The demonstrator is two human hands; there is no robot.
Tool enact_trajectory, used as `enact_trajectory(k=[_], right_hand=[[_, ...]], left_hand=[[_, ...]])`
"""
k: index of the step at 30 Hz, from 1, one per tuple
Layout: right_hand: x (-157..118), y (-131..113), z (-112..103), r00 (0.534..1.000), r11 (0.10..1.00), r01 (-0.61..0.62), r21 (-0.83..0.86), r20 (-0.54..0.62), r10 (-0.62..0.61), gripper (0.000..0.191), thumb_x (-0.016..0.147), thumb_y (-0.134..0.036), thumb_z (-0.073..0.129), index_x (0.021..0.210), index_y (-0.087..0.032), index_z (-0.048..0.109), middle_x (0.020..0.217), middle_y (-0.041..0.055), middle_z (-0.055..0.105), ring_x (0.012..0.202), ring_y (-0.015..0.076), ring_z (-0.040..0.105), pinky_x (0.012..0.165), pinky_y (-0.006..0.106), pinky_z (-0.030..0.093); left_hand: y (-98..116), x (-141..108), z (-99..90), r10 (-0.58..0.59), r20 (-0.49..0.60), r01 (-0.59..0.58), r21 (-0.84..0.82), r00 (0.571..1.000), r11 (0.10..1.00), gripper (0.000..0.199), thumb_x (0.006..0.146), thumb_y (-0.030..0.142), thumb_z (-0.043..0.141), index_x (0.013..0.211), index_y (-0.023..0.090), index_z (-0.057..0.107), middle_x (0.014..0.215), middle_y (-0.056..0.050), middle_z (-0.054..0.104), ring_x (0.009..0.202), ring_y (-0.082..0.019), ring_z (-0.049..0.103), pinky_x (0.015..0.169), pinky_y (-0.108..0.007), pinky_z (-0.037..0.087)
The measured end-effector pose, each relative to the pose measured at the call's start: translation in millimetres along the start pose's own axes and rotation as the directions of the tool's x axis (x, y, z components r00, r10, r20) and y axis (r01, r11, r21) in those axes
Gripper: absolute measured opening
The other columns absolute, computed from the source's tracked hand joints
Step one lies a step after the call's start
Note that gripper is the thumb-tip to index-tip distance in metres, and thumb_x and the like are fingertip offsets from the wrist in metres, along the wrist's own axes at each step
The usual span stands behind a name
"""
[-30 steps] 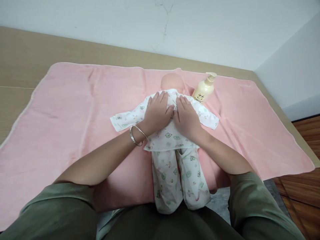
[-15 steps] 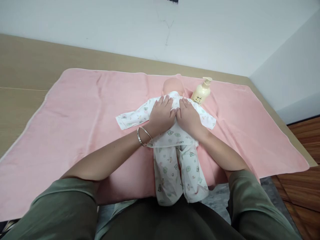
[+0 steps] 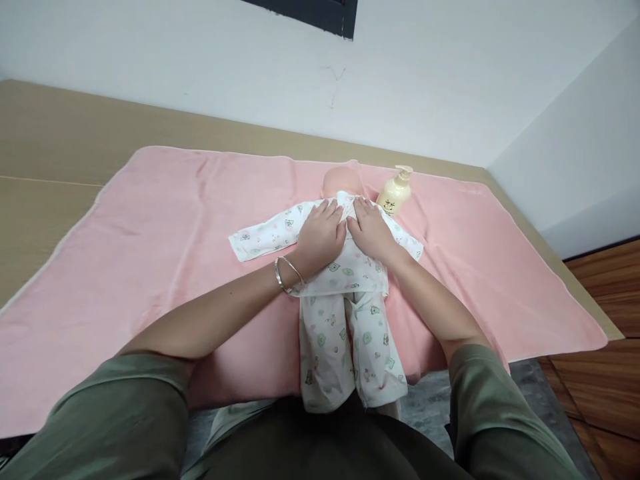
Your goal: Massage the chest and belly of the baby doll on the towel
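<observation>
A baby doll in a white patterned top (image 3: pixel 345 270) and matching trousers (image 3: pixel 325 353) lies on a pink blanket (image 3: pixel 150 253), its bald head (image 3: pixel 342 181) pointing away from me. My left hand (image 3: pixel 321 235), with a silver bangle at the wrist, rests flat on the left side of the doll's upper body. Flat on the right side lies my right hand (image 3: pixel 371 230). The thumbs are near each other over the middle, and neither hand grips anything. The doll's sleeves stretch out to both sides.
A cream pump bottle (image 3: pixel 395 193) leans on the blanket just right of the doll's head. Behind runs the bare wooden table edge (image 3: pixel 225 130) along a white wall (image 3: pixel 200 60). Wooden cabinet fronts (image 3: pixel 605 293) are at the right.
The view has shifted slightly, showing more of the dark frame on the wall. My hands stay flat on the doll's upper body, with the thumbs slightly farther apart.
</observation>
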State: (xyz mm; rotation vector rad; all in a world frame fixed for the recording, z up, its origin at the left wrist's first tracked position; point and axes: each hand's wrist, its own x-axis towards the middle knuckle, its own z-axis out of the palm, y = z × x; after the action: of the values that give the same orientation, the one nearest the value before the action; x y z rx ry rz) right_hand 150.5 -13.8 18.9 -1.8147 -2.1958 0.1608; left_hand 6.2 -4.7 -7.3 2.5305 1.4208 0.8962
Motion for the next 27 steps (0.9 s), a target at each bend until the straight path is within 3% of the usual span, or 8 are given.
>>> enact_trajectory(k=[4, 7, 9, 14, 22, 27], right_hand=[[-15.4, -18.6, -4.4, 0.998, 0.991, -0.040, -0.128, -0.047, 0.034, 0.050, 0.098, -0.023, 0.032, 0.141, -0.001, 0.047, 0.147, 0.0238, 0.051, 0.138, 0.0373, 0.047, 0.112, 0.051, 0.041], [-14.0, -16.1, -9.3, 0.999, 0.994, -0.026, -0.110, -0.044, 0.021, 0.041, 0.099, -0.023, 0.032, 0.125, -0.010, 0.060, 0.131, 0.0186, 0.065, 0.124, 0.0345, 0.059, 0.099, 0.047, 0.051], [-6.4, -7.3, -8.6, 0.999, 0.998, 0.009, -0.060, -0.047, -0.011, 0.041, 0.099, -0.024, 0.032, 0.124, -0.011, 0.061, 0.133, 0.0172, 0.064, 0.127, 0.0327, 0.057, 0.105, 0.047, 0.047], [8.1, 7.7, 5.1, 0.997, 0.999, 0.029, -0.015, -0.071, -0.030, 0.053, 0.100, -0.028, 0.031, 0.144, -0.001, 0.043, 0.153, 0.0199, 0.046, 0.145, 0.0342, 0.038, 0.121, 0.051, 0.028], [8.4, 11.0, 1.6, 0.996, 0.997, 0.068, -0.020, -0.052, -0.069, 0.055, 0.098, -0.027, 0.031, 0.144, 0.000, 0.044, 0.151, 0.0207, 0.047, 0.143, 0.0329, 0.040, 0.121, 0.049, 0.029], [9.5, 12.4, -5.8, 0.997, 0.997, 0.072, -0.009, 0.006, -0.072, 0.057, 0.096, -0.025, 0.034, 0.146, 0.000, 0.041, 0.153, 0.0201, 0.045, 0.144, 0.0334, 0.040, 0.122, 0.047, 0.030]], left_hand=[[-9.0, 12.3, -6.1, -0.110, 0.126, 0.117, -0.052, 0.986, 0.992, 0.056, 0.094, 0.031, 0.041, 0.143, 0.007, 0.047, 0.155, -0.019, 0.042, 0.147, -0.034, 0.034, 0.121, -0.056, 0.026], [-12.1, 18.4, -9.2, -0.119, 0.177, 0.133, -0.068, 0.977, 0.989, 0.058, 0.094, 0.035, 0.040, 0.145, 0.006, 0.046, 0.154, -0.018, 0.043, 0.146, -0.032, 0.035, 0.122, -0.053, 0.024], [-11.4, 17.5, -7.6, -0.120, 0.145, 0.129, -0.056, 0.982, 0.990, 0.058, 0.095, 0.034, 0.036, 0.144, 0.005, 0.046, 0.153, -0.019, 0.044, 0.146, -0.034, 0.035, 0.122, -0.055, 0.024], [-11.7, 9.4, 2.8, -0.109, 0.043, 0.111, -0.056, 0.993, 0.992, 0.055, 0.095, 0.034, 0.034, 0.140, 0.008, 0.050, 0.151, -0.017, 0.048, 0.144, -0.033, 0.038, 0.121, -0.054, 0.025], [-11.1, 6.4, 5.1, -0.095, 0.006, 0.095, -0.039, 0.995, 0.995, 0.052, 0.096, 0.033, 0.035, 0.140, 0.009, 0.050, 0.149, -0.018, 0.050, 0.142, -0.034, 0.040, 0.119, -0.057, 0.026], [3.8, 0.0, -4.6, 0.025, 0.047, -0.029, 0.083, 0.999, 0.996, 0.052, 0.097, 0.025, 0.030, 0.138, 0.000, 0.050, 0.148, -0.023, 0.048, 0.141, -0.038, 0.041, 0.117, -0.057, 0.029]])
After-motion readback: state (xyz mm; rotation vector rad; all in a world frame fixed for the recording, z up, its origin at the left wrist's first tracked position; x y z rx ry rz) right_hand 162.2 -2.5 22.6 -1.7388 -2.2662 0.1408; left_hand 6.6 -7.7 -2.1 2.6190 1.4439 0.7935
